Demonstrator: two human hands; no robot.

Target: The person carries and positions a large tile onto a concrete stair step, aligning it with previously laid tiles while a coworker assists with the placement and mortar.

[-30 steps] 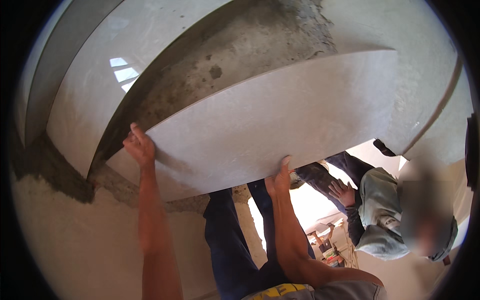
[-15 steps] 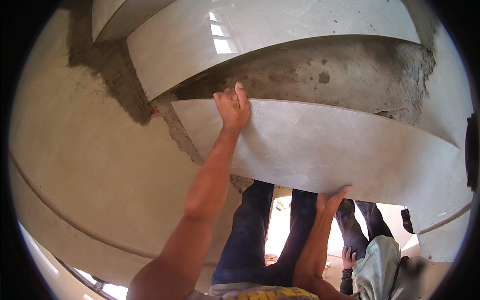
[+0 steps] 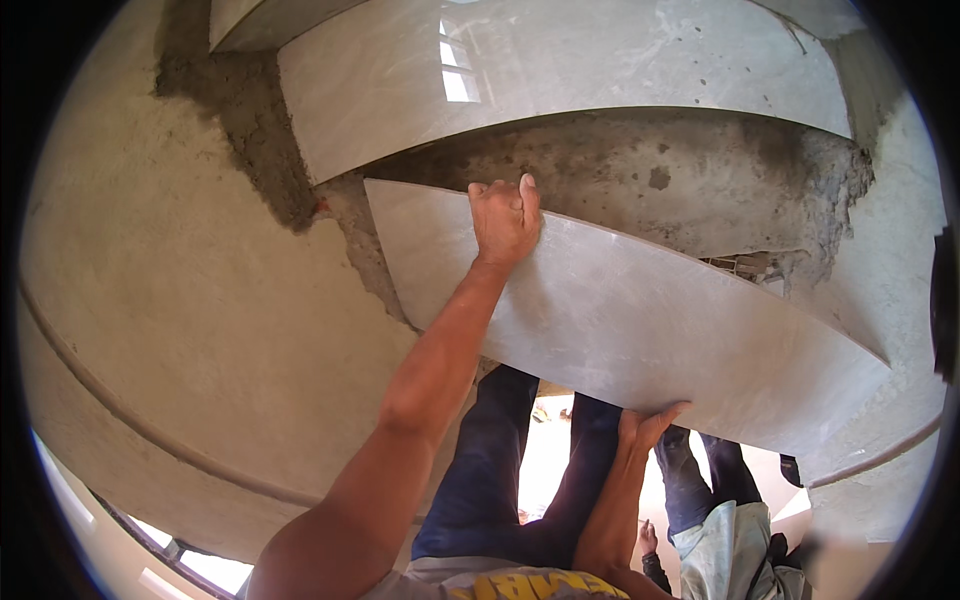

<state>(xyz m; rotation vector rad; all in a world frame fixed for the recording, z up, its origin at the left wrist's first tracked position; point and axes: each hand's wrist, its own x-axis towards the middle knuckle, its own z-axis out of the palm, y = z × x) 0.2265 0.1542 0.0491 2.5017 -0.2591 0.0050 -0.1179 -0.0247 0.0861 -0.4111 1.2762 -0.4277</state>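
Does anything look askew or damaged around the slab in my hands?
Yes. The pale slab sits askew, held by your left hand and right hand: its gap from the glossy slab beyond widens toward the right. The bare concrete between them looks stained, with a ragged right edge.

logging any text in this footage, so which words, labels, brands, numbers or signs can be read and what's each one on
Person's own grey shirt: yellow lettering, partly cut off by the lower picture edge; not quoted here.
Pale slab held by the left hand and right hand: no text visible.
Co-worker's pale top: no text visible.
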